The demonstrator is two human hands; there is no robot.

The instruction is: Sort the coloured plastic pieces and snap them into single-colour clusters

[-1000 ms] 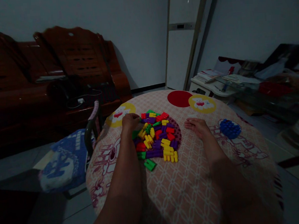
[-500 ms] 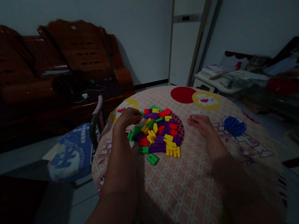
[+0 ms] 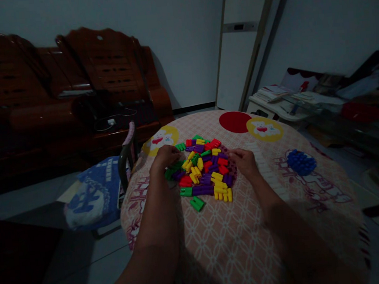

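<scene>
A pile of toy building blocks [image 3: 197, 173] in green, yellow, red and purple lies on the round table. My left hand [image 3: 166, 157] is at the pile's left edge with its fingers curled in, beside green blocks [image 3: 180, 147]. Whether a block is between those fingers is hidden. At the right edge of the pile is my right hand [image 3: 244, 160], thumb and fingers pressed together, and anything in them is too small to make out. One loose green block [image 3: 197, 203] lies at the near side, close to a row of yellow blocks [image 3: 223, 194].
A cluster of blue blocks [image 3: 301, 162] sits right on the patterned tablecloth [image 3: 225, 245]. Left of the table stands a chair [image 3: 127, 158] with a blue cloth [image 3: 94, 192]. Behind are a wooden sofa [image 3: 110, 73] and a side table with papers [image 3: 271, 93].
My right hand has moved left, from the bare cloth to the pile's edge. The left hand stays by the pile's left side, slightly lower. The view has shifted a little.
</scene>
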